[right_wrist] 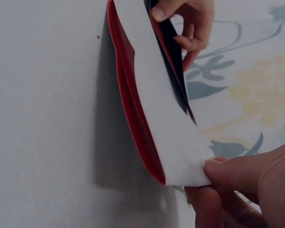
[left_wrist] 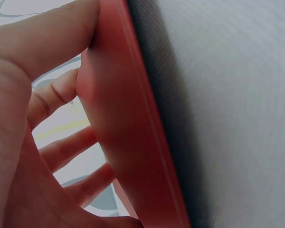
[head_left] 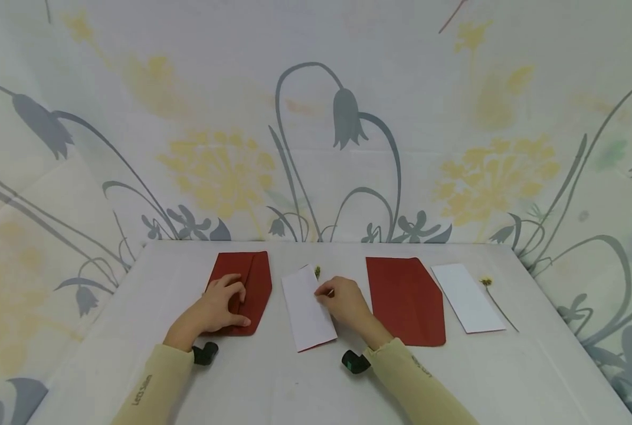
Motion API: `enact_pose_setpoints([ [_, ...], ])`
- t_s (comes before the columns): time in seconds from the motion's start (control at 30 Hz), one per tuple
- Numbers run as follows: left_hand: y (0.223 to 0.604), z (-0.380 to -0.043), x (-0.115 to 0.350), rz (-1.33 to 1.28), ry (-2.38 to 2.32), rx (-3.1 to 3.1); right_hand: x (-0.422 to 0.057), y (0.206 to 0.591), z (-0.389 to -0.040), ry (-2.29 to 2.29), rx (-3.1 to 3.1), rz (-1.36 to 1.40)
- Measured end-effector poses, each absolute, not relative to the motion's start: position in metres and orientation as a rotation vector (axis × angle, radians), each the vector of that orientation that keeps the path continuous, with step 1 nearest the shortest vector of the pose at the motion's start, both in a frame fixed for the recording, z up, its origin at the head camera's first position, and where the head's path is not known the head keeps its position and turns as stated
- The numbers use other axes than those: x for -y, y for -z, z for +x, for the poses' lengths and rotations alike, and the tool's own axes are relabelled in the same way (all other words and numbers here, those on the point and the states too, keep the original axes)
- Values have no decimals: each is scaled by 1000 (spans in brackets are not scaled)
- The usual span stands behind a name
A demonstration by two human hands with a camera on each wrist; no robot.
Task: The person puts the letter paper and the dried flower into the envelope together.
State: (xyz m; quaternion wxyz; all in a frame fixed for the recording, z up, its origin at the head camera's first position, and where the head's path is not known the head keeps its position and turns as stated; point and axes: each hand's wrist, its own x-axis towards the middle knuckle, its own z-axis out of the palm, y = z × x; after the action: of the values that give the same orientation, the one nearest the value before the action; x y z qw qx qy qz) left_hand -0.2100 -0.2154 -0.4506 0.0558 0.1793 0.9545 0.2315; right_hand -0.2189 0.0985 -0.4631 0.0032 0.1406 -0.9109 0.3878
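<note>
My left hand (head_left: 221,306) rests on a red envelope (head_left: 259,277) at the left of the table, thumb and fingers spread over its face. In the left wrist view, the fingertips touch the envelope (left_wrist: 128,128). Between my hands lies a white folded card (head_left: 306,313) with red showing inside its lower edge. My right hand (head_left: 347,301) pinches the card's right edge between thumb and fingers. The right wrist view shows this grip on the white card (right_wrist: 156,99), its red inner layers slightly parted. A small yellow-green flower (head_left: 317,271) peeks out beside the card's top; its stem is hidden.
Right of my right hand lies a second red envelope (head_left: 406,301). Farther right are another white card (head_left: 467,298) and a yellow flower (head_left: 487,282) on a thin stem. The white table (head_left: 294,389) meets a flower-patterned cloth (head_left: 316,177) at its far edge.
</note>
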Motion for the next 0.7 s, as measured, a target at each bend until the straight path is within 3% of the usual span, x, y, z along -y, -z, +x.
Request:
enact_pose_setpoints([
  [0.7, 450, -211, 214, 541, -708, -2892, -106, 465, -212, -1542, 2908, 434],
])
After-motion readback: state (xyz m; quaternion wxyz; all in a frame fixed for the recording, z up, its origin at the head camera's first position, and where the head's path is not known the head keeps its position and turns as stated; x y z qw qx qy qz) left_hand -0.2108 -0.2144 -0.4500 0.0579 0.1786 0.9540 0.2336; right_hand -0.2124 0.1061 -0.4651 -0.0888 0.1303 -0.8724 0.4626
